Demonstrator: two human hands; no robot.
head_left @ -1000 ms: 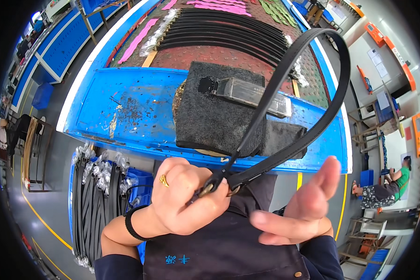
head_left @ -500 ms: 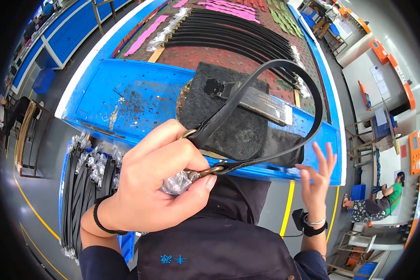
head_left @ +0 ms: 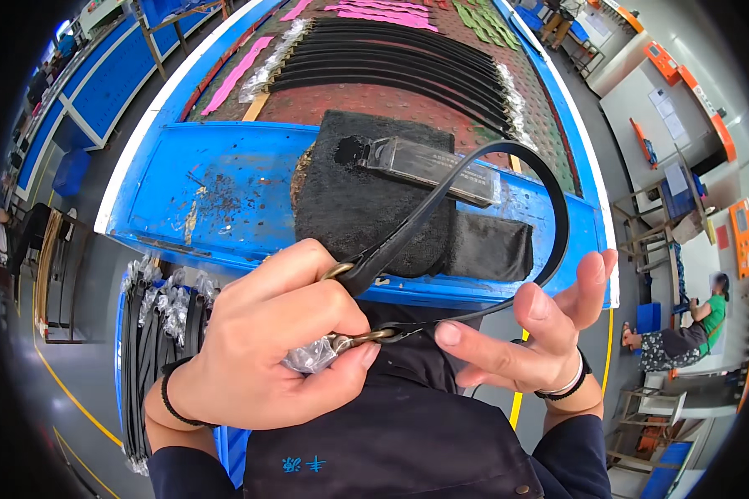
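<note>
A blue desk (head_left: 146, 204) with white edges spans the upper middle, its far part red and bumpy. Across that part runs a row of black straps (head_left: 383, 73), with clear wrapping at both sides. Low on the left, below the desk's near edge, is a bunch of more straps (head_left: 160, 378). On the blue part sits a dark cloth (head_left: 362, 224). The held strap (head_left: 560, 224) arches in a loop above the desk's near side, its 2 ends at the left hand (head_left: 279, 337). The right hand (head_left: 533, 337) is beside the loop's lower run, its grip spread, 1 tip just at the strap; whether they touch, I cannot tell. Pink strips (head_left: 241, 73) lie left of the row and beyond it. A clear box (head_left: 429, 166) rests aslant on the cloth. A wad of wrap (head_left: 310, 358) shows under the left fingers. The left grip pinches a brass clasp (head_left: 379, 336), at the strap's nearer end, between thumb and finger. A brass ring (head_left: 338, 271), at the other end, shows beside the left forefinger.
</note>
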